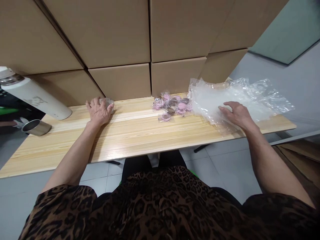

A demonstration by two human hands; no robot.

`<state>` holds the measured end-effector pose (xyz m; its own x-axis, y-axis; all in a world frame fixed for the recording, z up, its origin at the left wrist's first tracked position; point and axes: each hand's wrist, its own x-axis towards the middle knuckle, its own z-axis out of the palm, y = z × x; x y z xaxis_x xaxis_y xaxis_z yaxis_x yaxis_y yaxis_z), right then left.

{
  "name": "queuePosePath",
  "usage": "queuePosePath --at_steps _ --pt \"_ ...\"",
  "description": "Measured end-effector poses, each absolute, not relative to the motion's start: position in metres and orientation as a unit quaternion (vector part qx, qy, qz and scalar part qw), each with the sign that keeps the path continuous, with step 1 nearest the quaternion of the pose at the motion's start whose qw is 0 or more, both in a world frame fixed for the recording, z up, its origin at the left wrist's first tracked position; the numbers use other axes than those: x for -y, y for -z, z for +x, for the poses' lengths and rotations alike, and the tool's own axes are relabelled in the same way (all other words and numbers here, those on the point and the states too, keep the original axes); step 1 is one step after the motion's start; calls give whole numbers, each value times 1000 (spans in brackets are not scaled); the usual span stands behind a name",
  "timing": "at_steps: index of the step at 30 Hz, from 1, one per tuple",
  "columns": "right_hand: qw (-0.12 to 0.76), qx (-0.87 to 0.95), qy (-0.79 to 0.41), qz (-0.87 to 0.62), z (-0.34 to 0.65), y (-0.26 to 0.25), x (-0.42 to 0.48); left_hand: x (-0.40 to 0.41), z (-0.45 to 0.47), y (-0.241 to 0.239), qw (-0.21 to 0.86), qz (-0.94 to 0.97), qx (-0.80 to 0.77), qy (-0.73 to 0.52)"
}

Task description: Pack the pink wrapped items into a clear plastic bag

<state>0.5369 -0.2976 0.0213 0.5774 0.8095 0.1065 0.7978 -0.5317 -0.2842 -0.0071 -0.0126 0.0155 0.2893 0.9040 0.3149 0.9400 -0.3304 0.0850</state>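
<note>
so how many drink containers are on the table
2, both at the left end: a white bottle lying tilted, and a steel cup on its side in front of it. Others may lie beyond the frame.

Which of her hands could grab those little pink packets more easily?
Probably the right hand: it rests on the clear plastic bags just beside the pink packets; the left hand lies farther away.

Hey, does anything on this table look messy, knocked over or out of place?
Nothing looks spilled or damaged. The white bottle appears tilted at the table's left end beside a metal cup lying on its side. The small wrapped packets sit in a loose heap beside crumpled clear plastic bags.
</note>
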Motion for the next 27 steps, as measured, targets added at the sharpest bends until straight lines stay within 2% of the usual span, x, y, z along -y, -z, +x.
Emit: queuePosePath --at_steps 5,10,14,18,23,27 --pt "142 482 -51 -863 542 -9 312 9 -7 -7 15 -817 569 91" --pt "82 533 19 -842 540 6 315 11 -9 -8 -30 -808 576 119" --pt "71 532 25 -843 543 3 316 38 -9 -27 -24 -784 583 212" --pt "83 543 -26 -835 553 -4 318 107 0 -39 -22 -789 498 358" --pt "74 522 -35 -849 554 -5 316 218 35 10 -34 -786 299 540" --pt "78 531 16 -844 540 0 316 269 60 55 -126 -784 221 566"
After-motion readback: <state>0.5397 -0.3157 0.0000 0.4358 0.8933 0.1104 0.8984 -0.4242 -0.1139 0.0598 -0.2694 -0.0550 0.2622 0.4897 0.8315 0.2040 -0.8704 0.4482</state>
